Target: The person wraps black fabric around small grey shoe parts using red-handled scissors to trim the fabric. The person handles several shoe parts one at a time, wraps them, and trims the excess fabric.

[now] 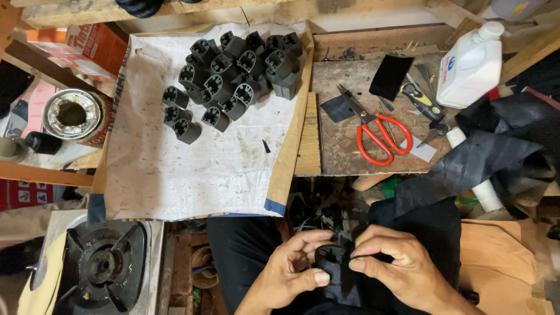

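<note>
the black heel piece (pixel 329 259) sat low over the person's lap, clear of the bench, pinched between both hands. the left hand (pixel 291 265) was clenched around its left side, thumb pressed against the front, steadying it, as it seemed to me. the right hand (pixel 402 262) had thumb and forefinger closed on a strip of black fabric (pixel 350 280) lying against the piece's right face, as if pressing the cloth down onto it. so the piece lay between the two grips, hollow end turned up towards the person, mostly hidden by fingers.

beyond the lap, a white woven sheet (pixel 175 175) covered the left part of the bench, and a heap of like black heel pieces (pixel 233 76) was bunched near its far edge, probably kept within reach. to the right, on a scuffed wooden board (pixel 338 151), red-handled scissors (pixel 379 137) lay near the middle beside a black fabric scrap (pixel 389 76) and a yellow-and-black utility knife (pixel 421 100). a white plastic bottle (pixel 469 67) stood at the board's far right corner, with loose black cloth (pixel 496 151) piled below it. a gas burner (pixel 105 265) stood low at the left, and an open tin (pixel 73 115) at the sheet's left edge.
</note>
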Motion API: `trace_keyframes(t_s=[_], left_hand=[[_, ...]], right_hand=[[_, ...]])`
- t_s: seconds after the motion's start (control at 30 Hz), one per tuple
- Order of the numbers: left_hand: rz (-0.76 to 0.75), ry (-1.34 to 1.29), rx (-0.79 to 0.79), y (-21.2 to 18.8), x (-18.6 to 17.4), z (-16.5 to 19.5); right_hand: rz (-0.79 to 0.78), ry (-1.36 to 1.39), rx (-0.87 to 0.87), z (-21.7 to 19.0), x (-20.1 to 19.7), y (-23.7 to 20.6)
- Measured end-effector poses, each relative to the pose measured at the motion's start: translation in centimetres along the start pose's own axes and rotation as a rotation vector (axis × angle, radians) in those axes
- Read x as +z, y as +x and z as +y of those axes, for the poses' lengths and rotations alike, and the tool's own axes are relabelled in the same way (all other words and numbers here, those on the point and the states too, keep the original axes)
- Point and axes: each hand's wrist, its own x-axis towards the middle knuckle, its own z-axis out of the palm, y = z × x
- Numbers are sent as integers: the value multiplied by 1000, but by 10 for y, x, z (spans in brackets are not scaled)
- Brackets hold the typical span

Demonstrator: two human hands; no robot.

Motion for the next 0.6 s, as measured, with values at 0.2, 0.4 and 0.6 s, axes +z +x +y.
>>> trace_keyframes(t_s=[0.2,0.4,0.6], left_hand=[[30,131,-49,1,-1,-4],[69,192,-38,4,4,0],[154,318,-62,4,11,12]], right_hand=[[84,-33,21,-1,9,5],[90,44,110,-2,13,11],[31,6,180,-3,8,15]])
